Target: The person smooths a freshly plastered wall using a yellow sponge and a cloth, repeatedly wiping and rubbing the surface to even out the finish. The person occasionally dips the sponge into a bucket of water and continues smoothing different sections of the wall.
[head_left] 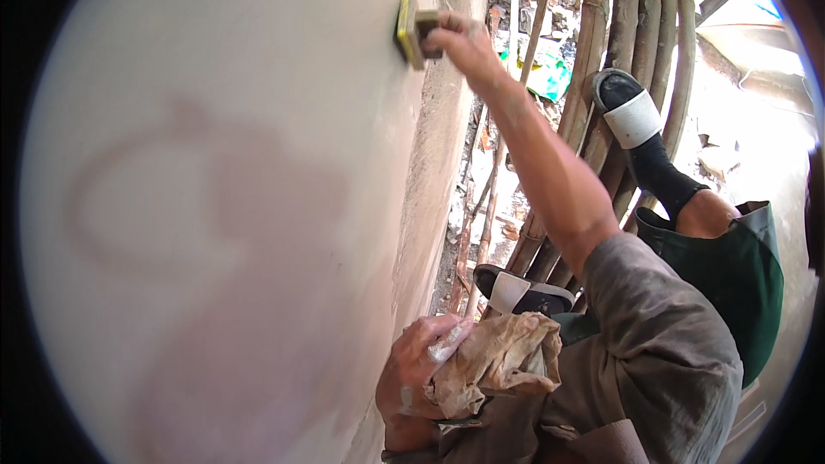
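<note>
My right hand [462,41] reaches up along the pale wall [284,51]. Its fingers wrap the handle of a hand float [412,32], a greyish block with a thin yellow layer on the face turned to the wall. The float stands at the wall surface; whether it fully touches is hard to tell. Lower down, close to the wall's near edge, my left hand [421,369] is closed on a crumpled brown cloth or paper bundle [503,361]. White smears mark its thumb. I cannot tell exactly what the bundle is.
My feet, in slide sandals [634,119] with white straps, stand on long bamboo poles [632,13]. Rubble and a green plastic scrap [550,76] lie below, seen through gaps between wall and poles. The wall ends in a rough edge [434,146]. Shadows fall across it.
</note>
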Tool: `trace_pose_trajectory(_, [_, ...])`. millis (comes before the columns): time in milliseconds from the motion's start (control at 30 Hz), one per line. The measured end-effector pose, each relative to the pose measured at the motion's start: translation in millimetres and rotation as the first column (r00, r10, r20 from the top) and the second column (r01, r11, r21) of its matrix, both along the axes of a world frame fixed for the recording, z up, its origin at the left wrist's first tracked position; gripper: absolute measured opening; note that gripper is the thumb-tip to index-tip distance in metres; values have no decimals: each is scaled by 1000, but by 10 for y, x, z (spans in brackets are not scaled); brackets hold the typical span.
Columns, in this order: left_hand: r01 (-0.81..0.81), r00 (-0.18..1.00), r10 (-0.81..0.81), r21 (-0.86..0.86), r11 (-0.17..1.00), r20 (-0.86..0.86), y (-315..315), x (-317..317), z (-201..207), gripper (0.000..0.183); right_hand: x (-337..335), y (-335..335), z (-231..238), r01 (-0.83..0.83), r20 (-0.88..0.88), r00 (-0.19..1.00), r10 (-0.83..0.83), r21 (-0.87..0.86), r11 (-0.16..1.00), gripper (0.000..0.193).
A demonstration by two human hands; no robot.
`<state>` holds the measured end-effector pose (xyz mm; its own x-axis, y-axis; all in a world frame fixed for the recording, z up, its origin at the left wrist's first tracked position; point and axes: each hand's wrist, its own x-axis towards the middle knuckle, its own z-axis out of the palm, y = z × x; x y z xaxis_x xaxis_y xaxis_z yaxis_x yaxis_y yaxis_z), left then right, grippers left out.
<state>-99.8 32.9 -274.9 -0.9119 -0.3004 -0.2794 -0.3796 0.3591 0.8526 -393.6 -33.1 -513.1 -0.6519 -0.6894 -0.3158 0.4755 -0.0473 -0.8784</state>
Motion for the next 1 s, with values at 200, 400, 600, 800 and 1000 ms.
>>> trace_pose_trajectory(200, [-64, 998, 63, -40, 997, -9, 140, 199, -117, 34, 1717, 715, 870, -51, -620, 784, 12, -46, 998, 20])
trace_pose_trajectory(400, [-182, 982, 186, -77, 980, 36, 239, 262, 19, 33, 946, 423, 142, 114, -544, 838, -41, 101, 988, 19])
trace_pose_trajectory(600, [-211, 976, 214, -79, 974, 39, 323, 246, 132, 32, 223, 147, -463, -22, -274, 960, 63, 152, 988, 28])
trace_pose_trajectory(800, [-93, 993, 88, -73, 993, -75, 222, 403, -3, 34, 2287, 818, 17, -153, -34, 988, 151, -69, 986, 24])
trace_pose_trajectory(1000, [-164, 986, 164, -79, 983, -7, 257, 285, 62, 38, 1977, 873, -481, -218, -64, 968, 242, 259, 941, 25])
